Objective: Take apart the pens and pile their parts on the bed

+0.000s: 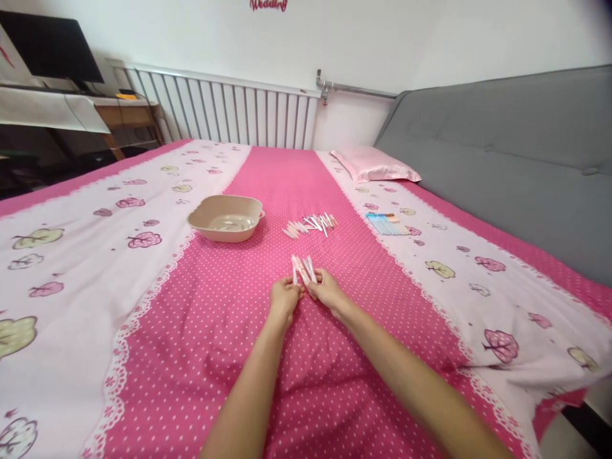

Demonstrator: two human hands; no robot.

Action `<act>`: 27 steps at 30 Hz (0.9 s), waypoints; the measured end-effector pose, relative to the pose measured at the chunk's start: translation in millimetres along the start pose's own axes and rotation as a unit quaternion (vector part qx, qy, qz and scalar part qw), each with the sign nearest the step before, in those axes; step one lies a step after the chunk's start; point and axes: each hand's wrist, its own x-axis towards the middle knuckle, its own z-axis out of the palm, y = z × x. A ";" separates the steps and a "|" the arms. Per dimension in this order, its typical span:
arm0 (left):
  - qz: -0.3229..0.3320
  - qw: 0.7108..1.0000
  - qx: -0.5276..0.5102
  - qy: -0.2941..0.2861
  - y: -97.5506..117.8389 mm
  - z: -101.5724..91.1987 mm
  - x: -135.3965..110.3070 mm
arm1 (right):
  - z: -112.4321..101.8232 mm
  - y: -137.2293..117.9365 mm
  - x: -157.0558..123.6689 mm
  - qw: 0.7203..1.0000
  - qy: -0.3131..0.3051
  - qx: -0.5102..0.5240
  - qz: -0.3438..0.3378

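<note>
Both my hands meet over the pink dotted bedspread (229, 331). My left hand (284, 299) and my right hand (326, 290) are closed together around a small bunch of pink and white pens (303, 268), whose ends stick up and away from the fingers. Farther off lies a loose pile of similar pens (310, 224). A beige plastic basin (225, 217) stands to the left of that pile, with something pale inside that I cannot make out.
A row of blue and pastel pens (386, 224) lies to the right. A pink pillow (373, 165) rests by the grey headboard (502, 153). A white radiator (229, 108) lines the far wall, and a desk (119, 111) stands at the far left.
</note>
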 end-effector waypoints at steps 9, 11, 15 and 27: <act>0.100 0.990 0.047 0.089 8.6 -15.4 -11.4 | -5.4 -36.4 -17.7 0.993 0.044 -0.084 -0.072; 0.142 0.987 0.048 0.053 12.4 -14.0 -17.1 | -2.4 -44.0 -14.8 0.997 0.004 -0.013 -0.071; 0.223 0.972 0.040 -0.065 17.5 -9.4 -27.1 | 2.7 -54.0 -11.2 0.995 -0.023 0.077 -0.060; 0.285 0.950 0.124 0.026 19.2 -11.8 -37.3 | -5.2 -60.6 -11.6 0.978 -0.020 0.205 0.014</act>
